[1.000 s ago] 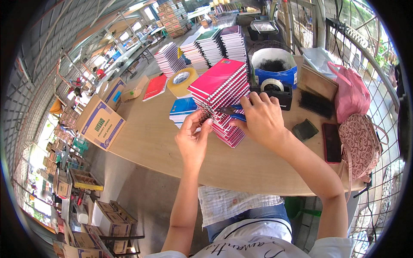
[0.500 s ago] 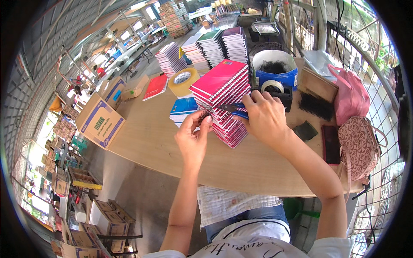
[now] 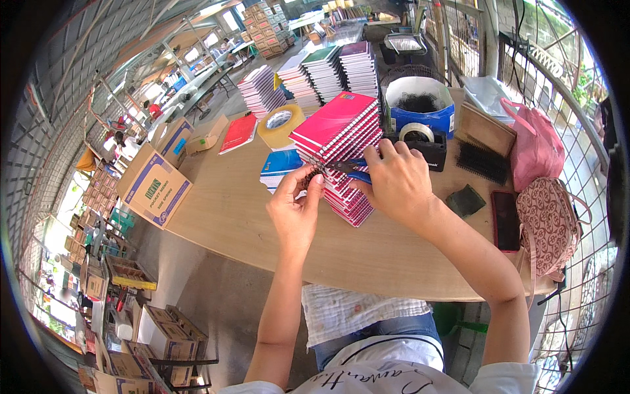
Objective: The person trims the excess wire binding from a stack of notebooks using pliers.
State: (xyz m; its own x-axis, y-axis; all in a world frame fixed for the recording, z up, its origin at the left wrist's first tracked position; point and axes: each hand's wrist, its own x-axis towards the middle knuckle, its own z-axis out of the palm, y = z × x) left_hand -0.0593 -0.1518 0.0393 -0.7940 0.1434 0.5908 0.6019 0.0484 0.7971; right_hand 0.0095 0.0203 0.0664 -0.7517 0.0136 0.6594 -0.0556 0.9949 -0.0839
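A tall stack of red-pink spiral notebooks point(image 3: 338, 125) stands on the wooden table before me. At its near left corner my left hand point(image 3: 295, 203) pinches a small bunch of dark wire binding coil point(image 3: 315, 176) between thumb and fingers. My right hand point(image 3: 397, 176) is closed around blue-handled pliers point(image 3: 357, 172), whose dark jaws point left and meet the coil at my left fingertips. Whether the jaws are closed on the wire is too small to tell. Beside the stack, behind my left hand, lie blue notebooks point(image 3: 281, 164).
Behind the stack are a tape roll point(image 3: 281, 125), a red notebook point(image 3: 239, 133) and more notebook stacks point(image 3: 323, 72). To the right stand a blue-white tub point(image 3: 440, 118) of black coils, a tape dispenser point(image 3: 430, 154), a phone point(image 3: 504, 222) and two pink bags point(image 3: 535, 144). A carton point(image 3: 156, 187) sits left.
My right hand has shifted slightly left with the pliers, bringing their jaws closer to the coil at my left fingers. My left hand stays nearly in place.
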